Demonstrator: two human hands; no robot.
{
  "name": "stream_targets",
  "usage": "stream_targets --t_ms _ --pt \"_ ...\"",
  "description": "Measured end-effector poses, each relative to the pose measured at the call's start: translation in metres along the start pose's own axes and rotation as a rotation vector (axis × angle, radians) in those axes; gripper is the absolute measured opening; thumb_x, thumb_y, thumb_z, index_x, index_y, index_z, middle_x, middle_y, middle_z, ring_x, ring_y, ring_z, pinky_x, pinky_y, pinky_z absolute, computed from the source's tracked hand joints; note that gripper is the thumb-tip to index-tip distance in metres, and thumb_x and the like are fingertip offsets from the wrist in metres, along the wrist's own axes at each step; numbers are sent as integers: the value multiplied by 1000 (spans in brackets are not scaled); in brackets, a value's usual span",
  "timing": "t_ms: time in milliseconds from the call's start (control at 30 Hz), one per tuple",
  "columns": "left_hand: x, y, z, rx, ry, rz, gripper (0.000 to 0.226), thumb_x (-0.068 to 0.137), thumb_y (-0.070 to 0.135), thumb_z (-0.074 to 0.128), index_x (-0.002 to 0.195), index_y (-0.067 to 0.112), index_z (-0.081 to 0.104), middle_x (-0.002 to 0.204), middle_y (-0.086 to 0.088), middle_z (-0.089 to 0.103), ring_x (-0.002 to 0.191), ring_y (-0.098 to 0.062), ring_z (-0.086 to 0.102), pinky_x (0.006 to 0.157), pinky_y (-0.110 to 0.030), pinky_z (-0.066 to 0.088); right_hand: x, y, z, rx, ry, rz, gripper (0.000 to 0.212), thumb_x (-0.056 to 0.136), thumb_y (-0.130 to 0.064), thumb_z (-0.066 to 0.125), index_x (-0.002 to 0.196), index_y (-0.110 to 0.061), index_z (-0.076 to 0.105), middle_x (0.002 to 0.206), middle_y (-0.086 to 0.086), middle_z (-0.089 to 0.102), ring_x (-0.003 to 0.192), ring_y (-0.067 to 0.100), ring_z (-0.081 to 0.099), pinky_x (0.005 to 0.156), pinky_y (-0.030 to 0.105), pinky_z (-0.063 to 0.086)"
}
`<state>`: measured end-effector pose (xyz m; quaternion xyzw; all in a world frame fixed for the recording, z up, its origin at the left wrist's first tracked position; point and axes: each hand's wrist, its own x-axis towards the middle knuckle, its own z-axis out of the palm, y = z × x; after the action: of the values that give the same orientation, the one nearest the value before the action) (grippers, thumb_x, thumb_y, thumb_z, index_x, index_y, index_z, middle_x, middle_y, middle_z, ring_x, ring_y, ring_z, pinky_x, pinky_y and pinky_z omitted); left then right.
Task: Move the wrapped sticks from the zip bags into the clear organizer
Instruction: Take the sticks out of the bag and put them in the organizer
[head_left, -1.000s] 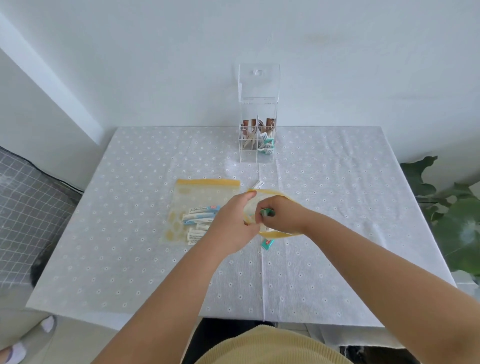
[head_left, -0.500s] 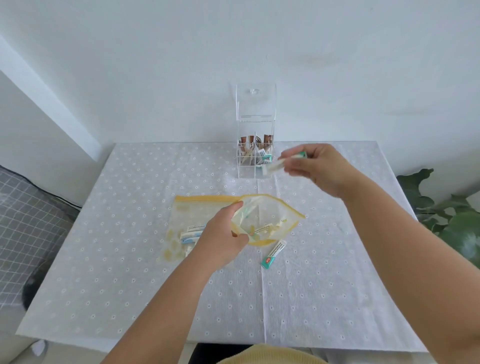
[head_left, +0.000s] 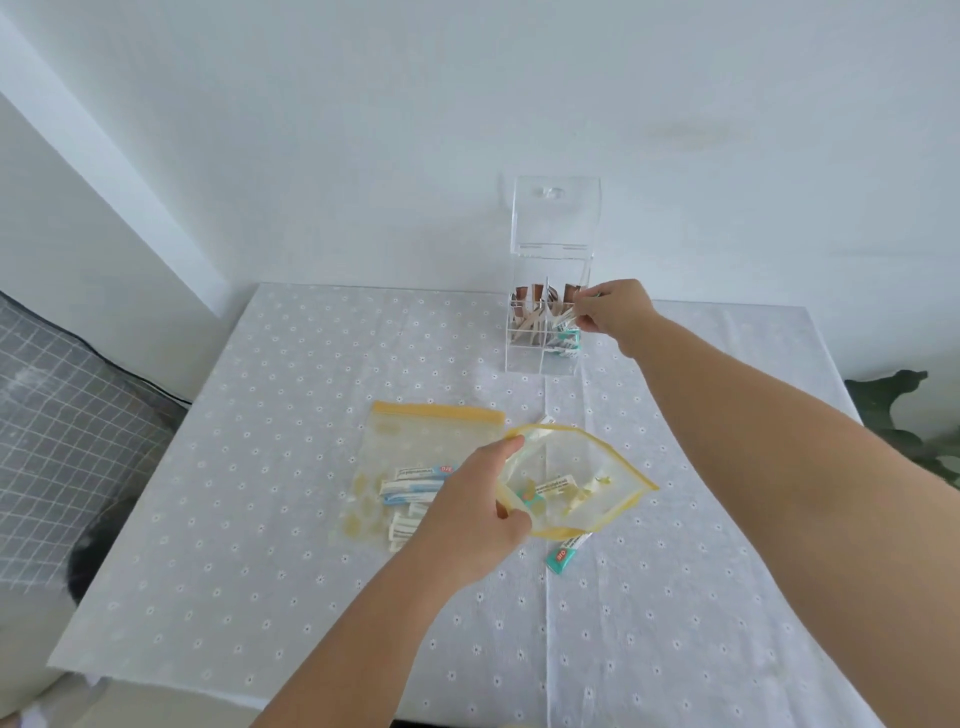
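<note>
A: We start with the wrapped stick (head_left: 565, 318) pinched in our right hand (head_left: 613, 312); it sits at the fingertips, slanting down and to the left into the front right compartment of the clear organizer (head_left: 545, 332), its lower end already among the teal-ended sticks lying there; its long axis runs from the fingers down into that cell.

B: So the stick lies leftward and below the fingers; we judge that the coming move is only to let go, since the right hand is the one at the organizer and the left is well away.

A: Yes; our left hand (head_left: 475, 512) grips the yellow rim of the open zip bag (head_left: 597, 499), thumb and fingers curled on its near left edge, holding the mouth wide; a few sticks show inside it.

B: And outward from there; a loose teal-tipped stick (head_left: 563, 555) lies on the tablecloth (head_left: 260, 467) just beneath that bag; the second zip bag (head_left: 410, 441) lies flat to the left, sealed, with blue-striped sticks inside.
</note>
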<state>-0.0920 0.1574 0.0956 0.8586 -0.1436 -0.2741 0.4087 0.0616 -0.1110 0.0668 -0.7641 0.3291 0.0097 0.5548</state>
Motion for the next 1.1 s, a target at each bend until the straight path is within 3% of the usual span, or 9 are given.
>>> stream_targets --t_ms 100,133,233,333,467,700,833,967,1100 --pt "2 0 -1 -3 -4 -2 72 84 9 58 145 38 34 94 12 41 58 7 49 53 -8 40 -3 -4 6 -171 -26 -79 8 77 -12 67 71 -15 70 79 8 68 68 18 62 73 31 54" --pt "3 0 -1 -9 -4 -3 72 84 9 58 145 38 34 92 13 41 58 7 49 53 -8 40 -4 -6 6 -235 -43 -123 4 79 -14 67 80 -16 71 84 6 68 73 19 64 77 32 56" --pt "3 0 -1 -17 -5 -9 71 84 10 58 144 39 33 89 14 41 60 7 50 55 -8 41 -2 -9 5 -395 -73 -239 22 85 -17 63 105 -13 70 101 3 68 85 18 62 82 30 54" --pt "4 0 0 -13 -13 -3 72 84 11 59 145 40 33 97 13 44 64 7 52 57 -9 43 -2 -9 2 -478 -72 -308 30 87 -7 53 110 -15 70 113 2 68 92 17 60 75 26 48" --pt "6 2 2 -23 -17 3 72 85 12 59 144 41 32 97 14 44 64 6 51 55 -10 42 0 -5 -2 -708 -68 -404 45 84 8 44 109 -17 72 124 3 64 110 24 60 81 26 49" --pt "8 3 5 -27 -3 0 72 85 12 59 145 41 32 91 16 42 62 8 51 54 -8 39 11 3 6 -771 -55 -416 31 84 -4 53 99 -27 69 99 -1 71 92 21 65 79 34 56" --pt "9 3 8 -23 10 1 73 85 12 60 145 41 31 95 14 41 63 6 51 55 -9 38 16 5 15 -808 -41 -401 26 84 -5 52 89 -26 67 104 0 69 87 23 64 75 35 57" --pt "8 3 8 -24 13 -12 72 85 13 60 145 40 31 89 16 41 63 7 50 59 -10 37 13 3 17 -857 -89 -398 29 90 -7 44 95 -21 69 109 4 67 81 21 57 68 30 49" --pt "10 1 2 -109 13 -71 71 84 10 58 141 46 35 77 13 49 55 1 52 48 -12 40 -25 -2 -10 -556 -3 -433 29 88 -6 44 90 -25 66 104 -4 70 71 10 55 64 21 43"
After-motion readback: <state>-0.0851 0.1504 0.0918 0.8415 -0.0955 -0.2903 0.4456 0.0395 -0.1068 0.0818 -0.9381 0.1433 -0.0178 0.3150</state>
